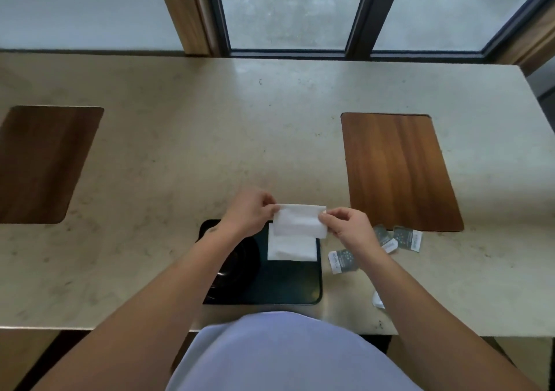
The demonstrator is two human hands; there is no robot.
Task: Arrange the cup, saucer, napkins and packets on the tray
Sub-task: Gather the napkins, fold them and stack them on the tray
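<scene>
Seen from above: the left hand (249, 210) and right hand (345, 225) pinch the ends of a white napkin (297, 221), fingers clamped on it, above a black tray (288, 288) on the worktop (210, 135). One folded napkin (289, 248) already lies on the tray beside a dark saucer (240, 264). Grey packets (344, 260) wait on the worktop, right of the tray. No cup is clearly visible.

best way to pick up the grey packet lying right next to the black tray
Pinch that grey packet by its white end strip, the end nearest the tray, coming from above. It lies flat on the counter, so nothing stands up to grip; the right hand is nearest but now holds the napkin.
</scene>
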